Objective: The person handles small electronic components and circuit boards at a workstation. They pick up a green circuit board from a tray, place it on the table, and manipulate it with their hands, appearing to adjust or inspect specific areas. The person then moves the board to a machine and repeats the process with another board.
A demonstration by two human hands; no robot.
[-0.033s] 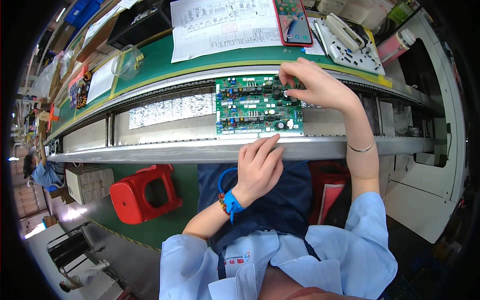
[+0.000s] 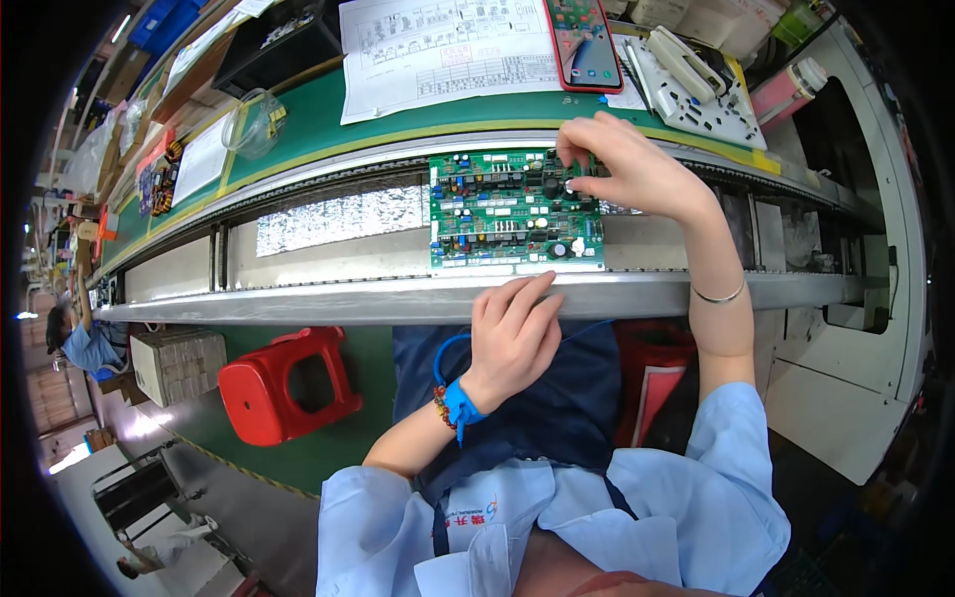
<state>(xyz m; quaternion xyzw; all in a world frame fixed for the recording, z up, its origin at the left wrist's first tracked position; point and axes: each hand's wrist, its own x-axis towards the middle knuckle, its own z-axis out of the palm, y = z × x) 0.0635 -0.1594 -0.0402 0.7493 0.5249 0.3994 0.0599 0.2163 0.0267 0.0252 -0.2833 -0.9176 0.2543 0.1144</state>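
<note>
A flat green circuit board (image 2: 517, 213), bristling with small cylinders and blocks, spans a track's metal rails (image 2: 348, 304). The right hand (image 2: 637, 169) arches over its far right corner, fingers bent and slightly parted from the thumb; whether they grip a part cannot be told. The left hand (image 2: 512, 343), fingers loosely spread and empty, lies over the smooth near rail beside the board. Crinkled silver foil (image 2: 338, 221) shows leftward. Beyond, the green bench (image 2: 313, 111) carries printed paper (image 2: 448, 60). A glossy red plastic stool (image 2: 257, 403) stands on green floor (image 2: 298, 463).
</note>
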